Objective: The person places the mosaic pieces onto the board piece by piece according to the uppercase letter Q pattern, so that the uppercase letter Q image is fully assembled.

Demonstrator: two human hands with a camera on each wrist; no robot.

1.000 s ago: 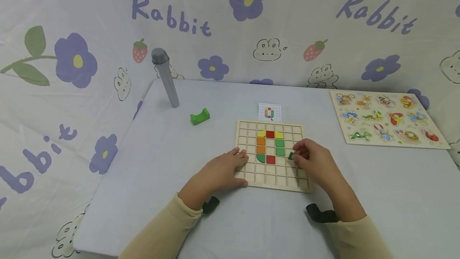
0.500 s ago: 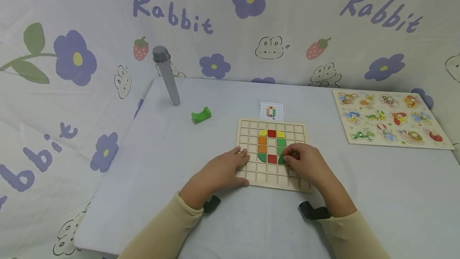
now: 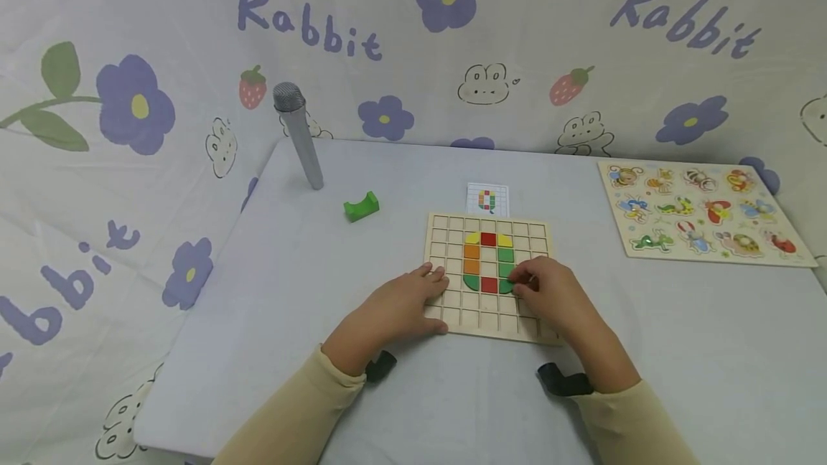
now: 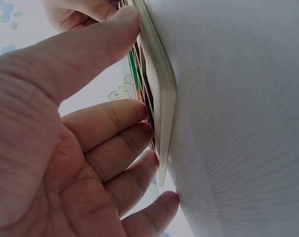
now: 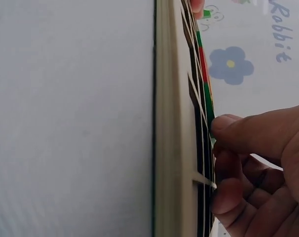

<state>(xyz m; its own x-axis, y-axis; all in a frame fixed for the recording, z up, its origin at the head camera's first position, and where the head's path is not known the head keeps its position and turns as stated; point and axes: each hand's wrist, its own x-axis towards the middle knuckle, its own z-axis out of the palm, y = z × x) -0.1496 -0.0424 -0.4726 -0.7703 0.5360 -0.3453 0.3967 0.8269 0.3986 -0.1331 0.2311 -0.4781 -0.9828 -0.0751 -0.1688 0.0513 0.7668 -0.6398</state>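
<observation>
A wooden grid board (image 3: pixel 481 318) lies on the table, with coloured tiles forming a ring in its cells. My left hand (image 3: pixel 403 307) rests on its left side, fingers spread; in the left wrist view the thumb (image 4: pixel 105 44) lies over the board's edge. My right hand (image 3: pixel 549 293) has its thumb and bent fingers at a green quarter-round tile (image 3: pixel 506 287), in the ring's lower right corner. In the right wrist view the thumb (image 5: pixel 248 131) touches the green tile, which looks flat in its cell. Beside it sits a red tile (image 3: pixel 489 285).
A small card (image 3: pixel 487 199) with a coloured ring pattern lies behind the board. A green curved block (image 3: pixel 362 207) and an upright grey microphone (image 3: pixel 300 138) stand to the left. An insect picture puzzle (image 3: pixel 704 214) lies at the back right.
My right hand has moved left over the board with the green quarter-round tile, which now lies in the ring's lower right corner. The left hand has stayed on the board.
</observation>
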